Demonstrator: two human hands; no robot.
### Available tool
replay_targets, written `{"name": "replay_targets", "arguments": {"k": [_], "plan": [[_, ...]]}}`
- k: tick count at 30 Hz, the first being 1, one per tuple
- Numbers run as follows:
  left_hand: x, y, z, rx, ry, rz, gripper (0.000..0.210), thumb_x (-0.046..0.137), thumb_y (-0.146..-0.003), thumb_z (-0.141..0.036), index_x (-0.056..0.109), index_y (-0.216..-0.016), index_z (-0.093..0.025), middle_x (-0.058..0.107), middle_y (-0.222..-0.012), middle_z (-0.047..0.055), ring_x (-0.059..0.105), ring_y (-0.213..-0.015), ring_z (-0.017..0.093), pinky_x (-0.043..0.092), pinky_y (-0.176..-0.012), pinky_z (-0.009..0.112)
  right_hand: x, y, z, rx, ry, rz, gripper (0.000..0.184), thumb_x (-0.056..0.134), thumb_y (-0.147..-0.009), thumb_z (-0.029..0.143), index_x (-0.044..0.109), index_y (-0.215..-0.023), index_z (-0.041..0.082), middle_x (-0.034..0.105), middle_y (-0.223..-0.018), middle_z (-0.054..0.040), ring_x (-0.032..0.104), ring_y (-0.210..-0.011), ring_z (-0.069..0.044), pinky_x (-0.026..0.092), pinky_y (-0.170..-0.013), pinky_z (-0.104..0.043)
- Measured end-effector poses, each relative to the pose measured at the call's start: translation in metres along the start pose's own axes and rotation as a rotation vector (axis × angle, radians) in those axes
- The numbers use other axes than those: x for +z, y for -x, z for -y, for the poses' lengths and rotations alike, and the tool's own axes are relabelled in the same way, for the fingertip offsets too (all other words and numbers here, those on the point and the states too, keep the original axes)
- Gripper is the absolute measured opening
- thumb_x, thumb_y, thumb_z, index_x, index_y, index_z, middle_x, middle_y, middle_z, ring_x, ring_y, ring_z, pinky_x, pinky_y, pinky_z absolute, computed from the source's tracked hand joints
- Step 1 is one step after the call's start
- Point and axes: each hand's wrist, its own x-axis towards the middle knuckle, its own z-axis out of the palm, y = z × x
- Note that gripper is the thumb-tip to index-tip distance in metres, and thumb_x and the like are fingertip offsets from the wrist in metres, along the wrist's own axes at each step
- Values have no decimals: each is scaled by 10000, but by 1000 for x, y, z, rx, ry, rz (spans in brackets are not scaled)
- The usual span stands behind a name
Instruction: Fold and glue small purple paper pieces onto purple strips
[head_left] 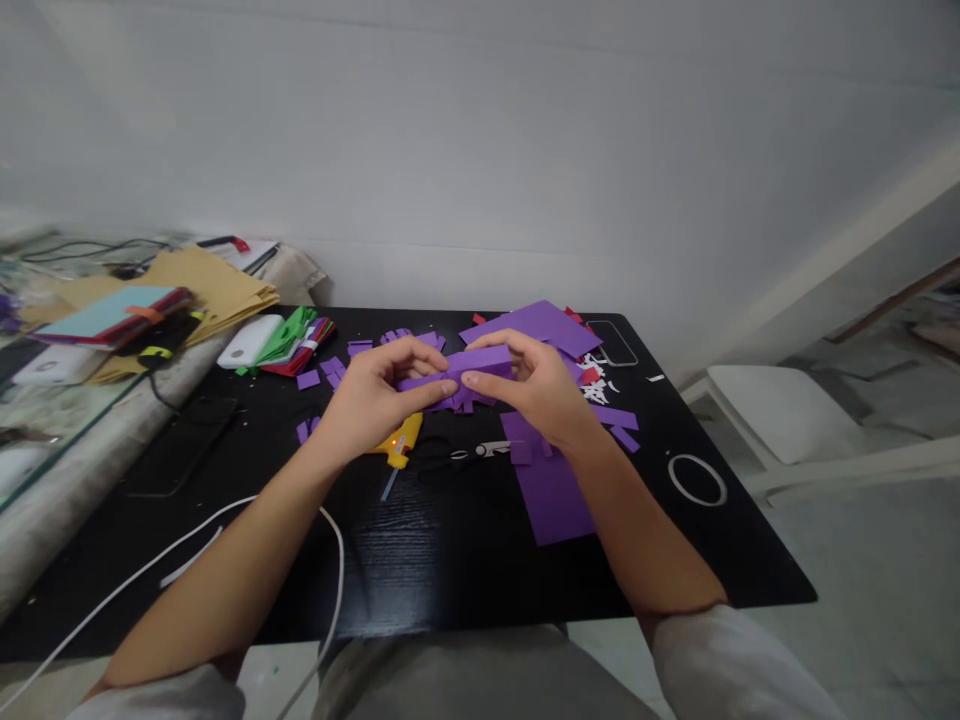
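Between my two hands, above the black table, is a long folded strip of purple paper (480,360). My left hand (375,395) pinches its left end, thumb in front and fingers behind. The right end is gripped the same way by my right hand (532,385). Under my left hand lies a yellow glue gun (403,440) with a glue stick poking out of its back. Scissors or pliers with dark handles (491,449) rest beside it. A flat purple sheet (555,500) lies below my right forearm, with smaller purple pieces on it.
More purple sheets (540,325) and white scraps (596,385) lie at the back right. Bundled coloured paper (300,340), a dark phone (184,440) and yellow envelopes (210,285) are at left. A white cable (341,560) crosses the table's front edge. A white stool (787,410) stands at right.
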Motion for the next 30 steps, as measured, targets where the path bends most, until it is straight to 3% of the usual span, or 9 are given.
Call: {"name": "replay_targets", "arguments": {"k": [7,15,21,25,30], "plan": [[0,2,-8,45,-49,32,100,828,-814,-241,777,-886,-194,773,-819,24,712,-719,133,585,-674,234,-1,1,2,-41,86,-22,206,872,-766,273,757,-927,215,764,-895,-1,696,-772,-159,578,-698,-306],[1,2,-8,66,-18,-40,83,811,-787,-188,804,-867,-205,796,-805,19,736,-709,132,581,-662,221,3,4,5,-154,150,-20,131,788,-835,183,809,-956,228,804,-965,-21,732,-880,-185,585,-786,-328],[-1,4,-10,91,-55,-91,76,798,-781,-177,831,-832,-222,801,-788,20,731,-703,141,579,-664,240,-2,5,10,-98,77,19,128,729,-872,164,829,-928,221,822,-965,-30,760,-921,-186,610,-872,-348],[-2,6,-12,137,-132,-110,80,786,-791,-179,838,-822,-232,809,-792,16,735,-711,144,572,-675,245,-4,6,14,-54,-9,92,167,804,-842,252,812,-1005,216,814,-1035,-44,758,-987,-194,631,-902,-345],[-4,10,-15,203,-226,-70,66,765,-841,-216,826,-850,-236,829,-846,21,769,-766,178,597,-742,291,2,6,11,26,-13,63,283,887,-784,425,812,-947,207,786,-938,-39,749,-844,-186,684,-793,-355]]}}
